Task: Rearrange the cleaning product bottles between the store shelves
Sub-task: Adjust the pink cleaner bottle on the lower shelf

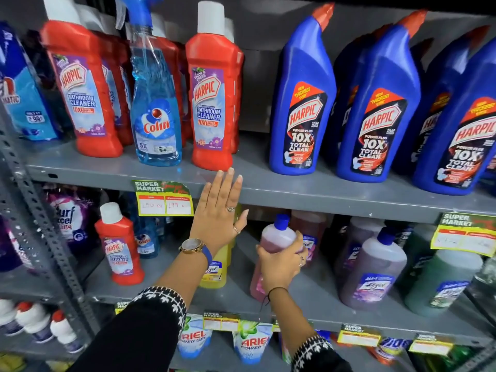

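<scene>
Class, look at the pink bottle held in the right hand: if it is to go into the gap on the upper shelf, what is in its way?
The left hand, open, lies across the upper shelf edge, beside the pink bottle; the gap looks clear.

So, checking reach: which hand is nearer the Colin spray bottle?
Left. The left hand is open just below-right of the Colin spray bottle; the right hand grips a pink bottle lower down.

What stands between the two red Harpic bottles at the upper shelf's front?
In the head view, a blue Colin spray bottle stands between the red Harpic bottles.
</scene>
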